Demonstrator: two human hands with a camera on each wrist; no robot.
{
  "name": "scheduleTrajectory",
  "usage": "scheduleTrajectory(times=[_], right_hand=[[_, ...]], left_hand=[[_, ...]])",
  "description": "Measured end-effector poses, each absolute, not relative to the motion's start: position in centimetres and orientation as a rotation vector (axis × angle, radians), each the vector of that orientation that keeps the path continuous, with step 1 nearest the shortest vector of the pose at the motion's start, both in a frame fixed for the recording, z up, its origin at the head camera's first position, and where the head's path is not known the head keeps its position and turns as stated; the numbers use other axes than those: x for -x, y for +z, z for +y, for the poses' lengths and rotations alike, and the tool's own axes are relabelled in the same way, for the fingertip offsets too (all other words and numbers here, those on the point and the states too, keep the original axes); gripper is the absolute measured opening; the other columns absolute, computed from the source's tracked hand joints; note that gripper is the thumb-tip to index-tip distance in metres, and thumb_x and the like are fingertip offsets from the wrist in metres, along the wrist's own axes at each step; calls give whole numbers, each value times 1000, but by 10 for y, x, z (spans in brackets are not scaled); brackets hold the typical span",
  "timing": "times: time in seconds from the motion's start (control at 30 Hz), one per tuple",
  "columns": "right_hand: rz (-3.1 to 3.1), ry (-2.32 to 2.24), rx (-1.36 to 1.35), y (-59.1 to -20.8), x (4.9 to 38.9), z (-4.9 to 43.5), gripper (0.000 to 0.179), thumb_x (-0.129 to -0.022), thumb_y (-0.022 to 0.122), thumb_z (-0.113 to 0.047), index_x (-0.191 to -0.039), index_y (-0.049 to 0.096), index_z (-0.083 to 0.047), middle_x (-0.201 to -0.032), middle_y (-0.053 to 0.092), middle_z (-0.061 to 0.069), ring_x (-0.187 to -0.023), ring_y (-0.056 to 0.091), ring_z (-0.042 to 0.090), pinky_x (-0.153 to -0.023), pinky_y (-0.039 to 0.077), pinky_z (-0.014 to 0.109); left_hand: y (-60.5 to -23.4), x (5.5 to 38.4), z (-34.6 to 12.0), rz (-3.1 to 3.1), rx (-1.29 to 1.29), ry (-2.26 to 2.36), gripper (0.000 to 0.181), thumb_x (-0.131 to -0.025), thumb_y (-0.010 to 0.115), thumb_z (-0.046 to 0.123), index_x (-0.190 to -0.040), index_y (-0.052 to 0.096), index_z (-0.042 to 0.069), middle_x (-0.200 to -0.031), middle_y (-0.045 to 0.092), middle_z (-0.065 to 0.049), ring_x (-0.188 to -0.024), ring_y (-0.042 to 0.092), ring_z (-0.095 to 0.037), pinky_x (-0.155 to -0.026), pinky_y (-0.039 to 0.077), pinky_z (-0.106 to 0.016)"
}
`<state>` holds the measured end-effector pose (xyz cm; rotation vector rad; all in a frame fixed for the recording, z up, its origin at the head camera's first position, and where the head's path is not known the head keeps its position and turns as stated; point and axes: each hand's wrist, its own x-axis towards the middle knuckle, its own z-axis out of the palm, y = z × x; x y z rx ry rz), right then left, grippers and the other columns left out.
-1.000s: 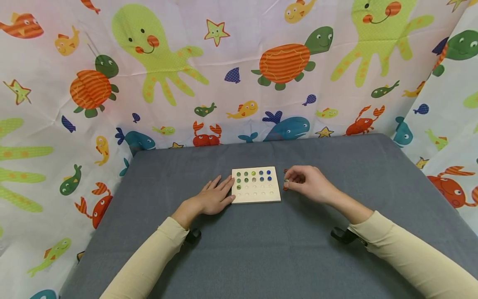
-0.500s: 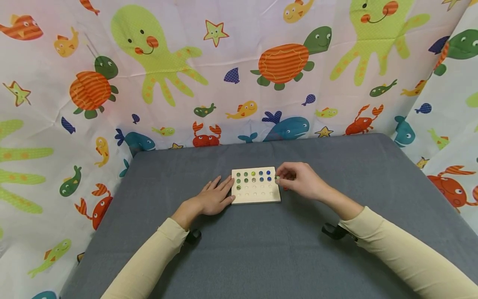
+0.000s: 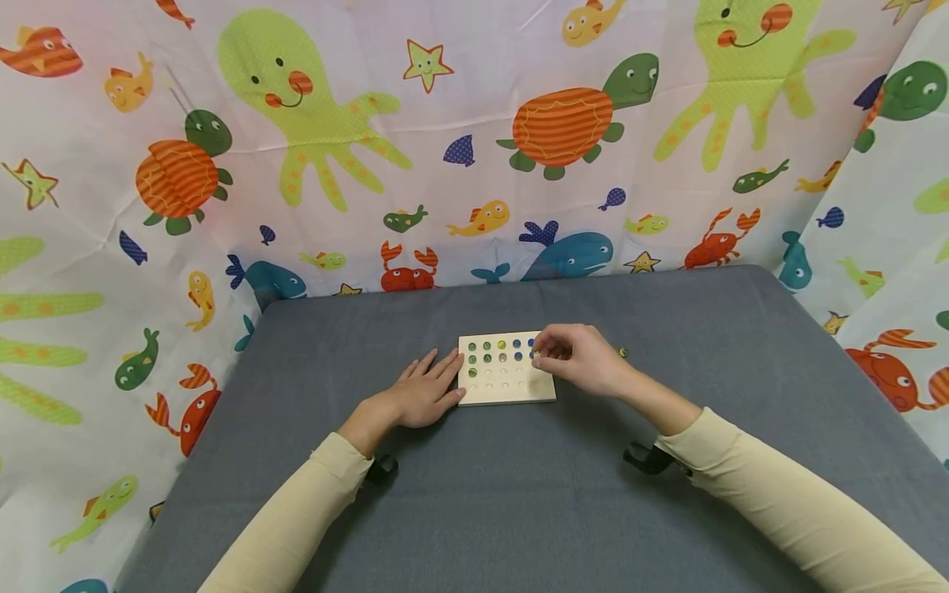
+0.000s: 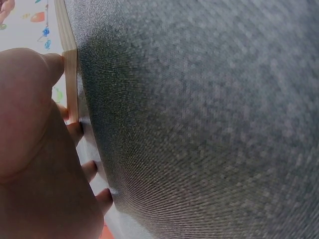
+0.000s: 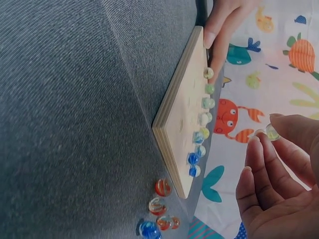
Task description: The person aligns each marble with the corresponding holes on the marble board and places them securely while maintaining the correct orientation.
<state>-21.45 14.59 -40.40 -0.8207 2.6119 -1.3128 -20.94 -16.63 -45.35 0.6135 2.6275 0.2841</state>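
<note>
A pale wooden board [image 3: 511, 394] with rows of round hollows lies on the grey cloth. Green marbles [image 3: 472, 359], a yellow one [image 3: 502, 345] and blue ones [image 3: 517, 357] sit in its far rows; one more green marble [image 3: 472, 372] is in the third row. My left hand [image 3: 423, 397] rests at the board's left edge, fingers extended, its thumb [image 4: 56, 67] against the wood in the left wrist view. Between thumb and fingertips my right hand [image 3: 578, 360] pinches a clear yellowish marble [image 5: 272, 132], held above the board's right side. That hand hides some right-hand hollows in the head view.
Loose orange-red marbles [image 5: 162, 187] and a blue marble [image 5: 150, 230] lie on the cloth beside the board in the right wrist view. A yellow-green marble [image 3: 623, 352] shows past my right wrist. A sea-animal curtain [image 3: 445, 181] hangs behind the table.
My right hand has moved left with the pinched marble, from beside the board to over its right side. The left hand has stayed in place.
</note>
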Motion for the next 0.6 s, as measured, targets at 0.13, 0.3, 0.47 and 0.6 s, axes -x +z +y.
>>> scheduleTrajectory(times=[0.13, 0.3, 0.47, 0.6], right_hand=[[2614, -1326, 843, -405, 216, 140, 11, -96, 74, -13, -104, 73, -6, -86, 67, 0, -76, 59, 19, -66, 49, 29], [2623, -1337, 857, -405, 217, 136, 12, -96, 73, -12, -104, 73, -3, -85, 66, 1, -75, 57, 19, -65, 47, 29], [2622, -1350, 888, -408, 220, 132, 11, -95, 74, -10, -103, 73, -2, -85, 66, 1, -73, 56, 17, -64, 47, 29], [2620, -1354, 892, -409, 222, 127, 10, -95, 74, -10, -103, 73, -4, -85, 67, 2, -73, 57, 18, -65, 47, 29]], left_hand=[[-454, 210, -166, 2633, -611, 284, 71, -109, 33, 55, -166, 5, 25, -172, 3, 8, -158, -4, -30, -125, 3, -55], [-455, 210, -166, 2632, -617, 289, 70, -110, 33, 54, -167, 5, 24, -172, 3, 6, -158, -4, -31, -125, 2, -56], [-449, 208, -165, 2625, -637, 312, 70, -110, 34, 50, -167, 7, 19, -173, 5, 1, -158, -2, -34, -124, 3, -57], [-451, 210, -165, 2627, -618, 285, 70, -110, 33, 52, -167, 5, 23, -173, 3, 5, -158, -4, -31, -125, 2, -56]])
